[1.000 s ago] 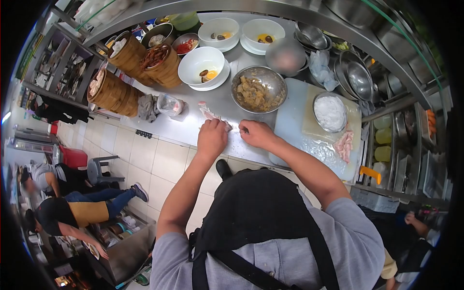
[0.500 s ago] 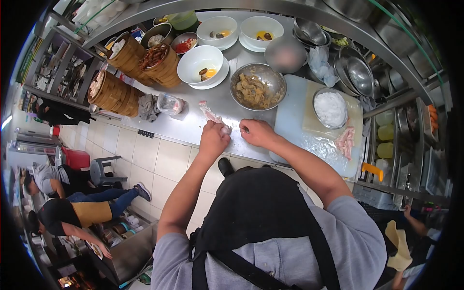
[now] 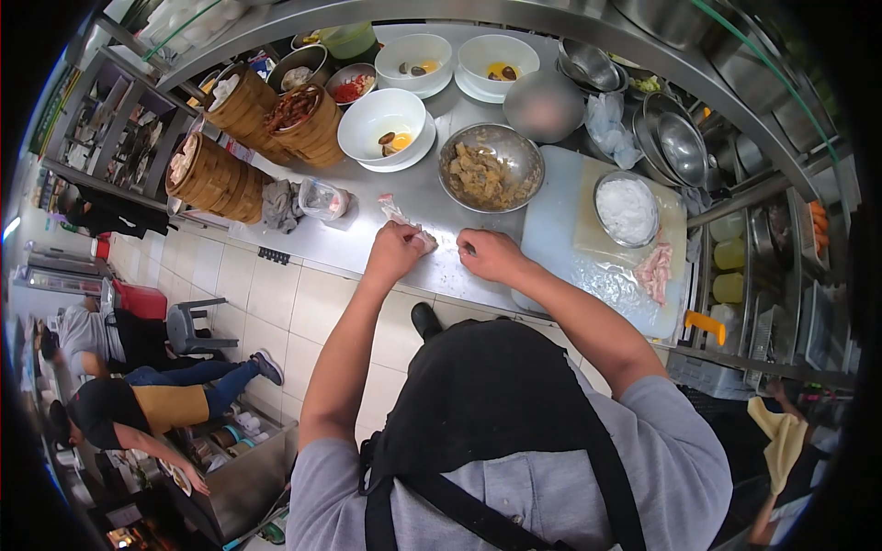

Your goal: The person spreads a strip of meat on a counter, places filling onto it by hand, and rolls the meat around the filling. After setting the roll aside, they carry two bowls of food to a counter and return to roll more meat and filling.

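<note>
A strip of pale pink meat [image 3: 393, 210] lies on the steel counter, its near end under my left hand [image 3: 396, 251], whose fingers are closed on it. To the right, my right hand [image 3: 490, 254] rests near the counter's front edge with its fingers curled round something small and dark that I cannot make out. Beyond the hands stands a steel bowl of brown lumpy paste [image 3: 480, 174]. On the cutting board [image 3: 551, 220] at the right are a bowl of white powder [image 3: 628, 209] and more pink meat [image 3: 654, 273].
White bowls [image 3: 382, 127] holding egg yolk stand at the back, with bamboo steamers [image 3: 217, 179] at the left. A cloudy plastic tub [image 3: 322, 198] sits near the front edge. An orange handle [image 3: 706, 327] juts out at the right. Two people bend over a counter at lower left.
My left hand has shifted a little left along the meat strip, away from my right hand. My right hand has barely moved. The yellowish cloth at lower right has changed position.
</note>
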### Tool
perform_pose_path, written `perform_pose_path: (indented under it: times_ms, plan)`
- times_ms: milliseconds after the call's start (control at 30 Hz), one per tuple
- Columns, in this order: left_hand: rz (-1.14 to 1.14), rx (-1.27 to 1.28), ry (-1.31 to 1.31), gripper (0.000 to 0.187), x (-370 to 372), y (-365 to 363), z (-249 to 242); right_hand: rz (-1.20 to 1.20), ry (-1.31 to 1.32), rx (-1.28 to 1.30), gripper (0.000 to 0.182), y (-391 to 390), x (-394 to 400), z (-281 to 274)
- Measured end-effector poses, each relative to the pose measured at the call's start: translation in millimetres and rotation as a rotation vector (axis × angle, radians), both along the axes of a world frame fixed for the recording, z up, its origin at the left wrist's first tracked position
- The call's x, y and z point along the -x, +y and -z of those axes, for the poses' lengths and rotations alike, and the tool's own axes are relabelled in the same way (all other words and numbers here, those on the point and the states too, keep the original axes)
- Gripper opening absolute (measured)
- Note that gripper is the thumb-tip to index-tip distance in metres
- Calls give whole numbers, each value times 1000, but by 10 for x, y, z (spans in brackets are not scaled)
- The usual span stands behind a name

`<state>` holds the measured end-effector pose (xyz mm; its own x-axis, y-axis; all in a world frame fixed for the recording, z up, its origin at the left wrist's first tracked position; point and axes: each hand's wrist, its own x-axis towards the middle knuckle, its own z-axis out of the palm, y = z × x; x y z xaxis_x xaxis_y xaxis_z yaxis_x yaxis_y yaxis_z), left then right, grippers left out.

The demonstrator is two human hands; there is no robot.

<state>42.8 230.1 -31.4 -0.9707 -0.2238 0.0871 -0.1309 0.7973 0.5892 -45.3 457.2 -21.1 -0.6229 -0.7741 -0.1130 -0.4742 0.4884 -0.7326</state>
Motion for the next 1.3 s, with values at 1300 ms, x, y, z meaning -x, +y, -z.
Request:
perform_pose_path:
  times_ms: [1300]
  plan:
    - [50, 495, 30, 31, -151, 217, -210, 10, -8, 10, 21, 9, -9, 56]
